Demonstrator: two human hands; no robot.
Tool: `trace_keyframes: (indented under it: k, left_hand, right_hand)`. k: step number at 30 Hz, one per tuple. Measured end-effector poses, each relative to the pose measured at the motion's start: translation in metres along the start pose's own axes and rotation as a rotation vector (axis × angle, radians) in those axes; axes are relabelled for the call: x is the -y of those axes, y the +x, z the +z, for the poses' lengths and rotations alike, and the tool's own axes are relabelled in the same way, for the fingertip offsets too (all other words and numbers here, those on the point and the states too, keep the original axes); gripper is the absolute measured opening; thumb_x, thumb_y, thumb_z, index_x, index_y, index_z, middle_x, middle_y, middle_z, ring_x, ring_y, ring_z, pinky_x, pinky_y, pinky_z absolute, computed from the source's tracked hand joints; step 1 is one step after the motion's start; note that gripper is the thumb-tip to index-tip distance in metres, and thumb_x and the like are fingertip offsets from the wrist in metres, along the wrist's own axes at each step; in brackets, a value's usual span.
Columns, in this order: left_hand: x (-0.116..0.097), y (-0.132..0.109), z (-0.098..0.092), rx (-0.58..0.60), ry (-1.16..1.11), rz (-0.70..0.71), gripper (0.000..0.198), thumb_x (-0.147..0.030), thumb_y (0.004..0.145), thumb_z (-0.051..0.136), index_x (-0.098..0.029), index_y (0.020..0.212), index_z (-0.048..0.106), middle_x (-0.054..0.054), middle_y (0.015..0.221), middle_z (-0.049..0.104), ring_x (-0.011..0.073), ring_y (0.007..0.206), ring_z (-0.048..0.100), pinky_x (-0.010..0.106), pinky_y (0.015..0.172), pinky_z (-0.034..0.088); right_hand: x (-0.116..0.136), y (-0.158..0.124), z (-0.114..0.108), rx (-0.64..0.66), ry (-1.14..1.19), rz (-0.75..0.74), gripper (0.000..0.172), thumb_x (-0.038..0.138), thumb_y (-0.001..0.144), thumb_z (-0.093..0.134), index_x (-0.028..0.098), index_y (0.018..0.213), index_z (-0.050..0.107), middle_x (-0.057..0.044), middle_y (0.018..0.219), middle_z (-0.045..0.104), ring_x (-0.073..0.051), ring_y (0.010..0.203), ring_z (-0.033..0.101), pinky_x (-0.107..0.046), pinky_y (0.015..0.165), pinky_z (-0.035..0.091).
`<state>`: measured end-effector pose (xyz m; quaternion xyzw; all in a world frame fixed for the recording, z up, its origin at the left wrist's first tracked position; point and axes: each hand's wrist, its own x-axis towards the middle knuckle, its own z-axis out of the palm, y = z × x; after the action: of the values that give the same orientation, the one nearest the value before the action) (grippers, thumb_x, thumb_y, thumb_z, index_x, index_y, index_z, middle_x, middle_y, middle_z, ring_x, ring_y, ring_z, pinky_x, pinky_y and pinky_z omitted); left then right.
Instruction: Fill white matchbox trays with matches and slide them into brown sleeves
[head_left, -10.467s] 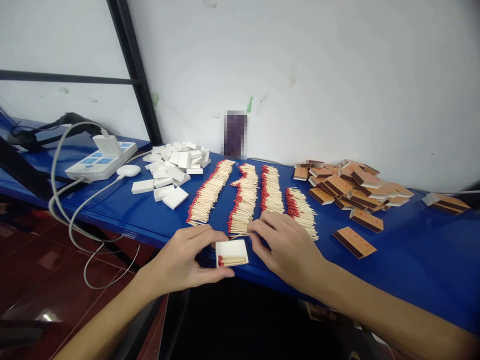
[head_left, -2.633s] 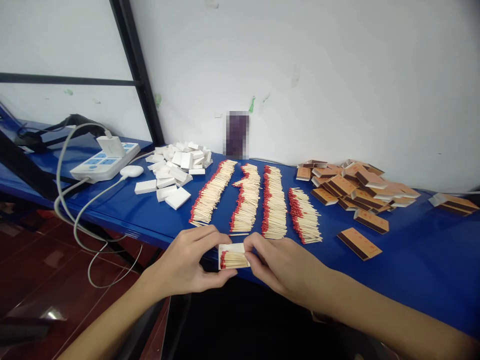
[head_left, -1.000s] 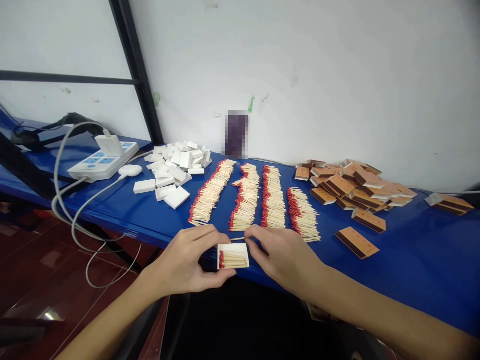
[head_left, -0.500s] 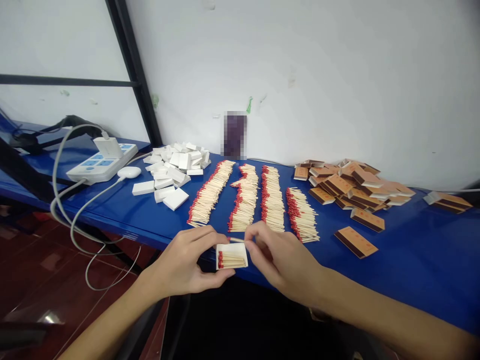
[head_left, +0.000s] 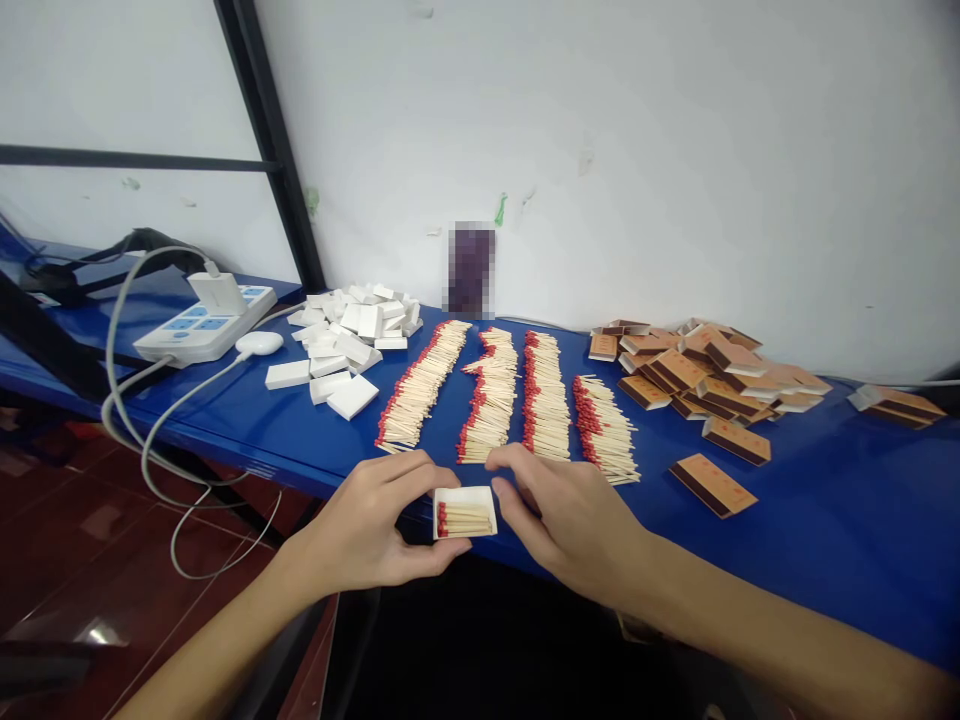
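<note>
My left hand (head_left: 367, 525) grips a small white matchbox tray (head_left: 465, 498) by its left side, thumb below and fingers above, at the near edge of the blue table (head_left: 825, 500). Several red-tipped matches (head_left: 463, 519) lie in the tray, heads to the left. My right hand (head_left: 562, 515) rests just right of the tray, index fingertip at its right edge. Its thumb and index finger are apart with nothing between them. Just beyond the hands lie long rows of loose matches (head_left: 487, 395).
A heap of empty white trays (head_left: 349, 335) lies at the back left and a heap of orange sleeves (head_left: 705, 370) at the back right, with one sleeve (head_left: 711, 484) apart. A power strip (head_left: 202, 320) with grey cables (head_left: 150, 420) sits far left. A white wall stands behind.
Half a second ago my right hand pinched a single match above the tray. That match is gone from its fingers now and the hand has dropped beside the tray. My left hand has stayed put.
</note>
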<state>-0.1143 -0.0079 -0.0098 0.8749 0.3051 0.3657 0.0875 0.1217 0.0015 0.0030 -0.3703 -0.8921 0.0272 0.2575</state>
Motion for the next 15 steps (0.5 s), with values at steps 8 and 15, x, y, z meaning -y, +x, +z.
trace_keyframes:
  k: [8, 15]
  left_hand:
    - [-0.0004, -0.0006, -0.0001, -0.004, 0.012, 0.004, 0.028, -0.026, 0.082, 0.077, -0.017, 0.105, 0.063, 0.002, 0.089, 0.067, 0.0142, 0.072, 0.061, 0.025, 0.064, 0.048]
    - [-0.0016, 0.0004, -0.0007, 0.007, 0.007, -0.007, 0.027, -0.026, 0.083, 0.077, -0.017, 0.104, 0.063, 0.002, 0.088, 0.066, 0.0142, 0.072, 0.06, 0.025, 0.064, 0.048]
  right_hand:
    - [-0.0054, 0.0005, 0.0039, 0.021, -0.064, 0.039, 0.025, 0.017, 0.098, 0.044, 0.017, 0.102, 0.069, -0.008, 0.093, 0.078, -0.021, 0.078, 0.073, -0.03, 0.063, 0.046]
    - [-0.0039, 0.0032, 0.0041, 0.076, -0.12, 0.06, 0.025, 0.018, 0.097, 0.047, 0.018, 0.105, 0.071, -0.007, 0.095, 0.079, -0.023, 0.078, 0.074, -0.031, 0.062, 0.048]
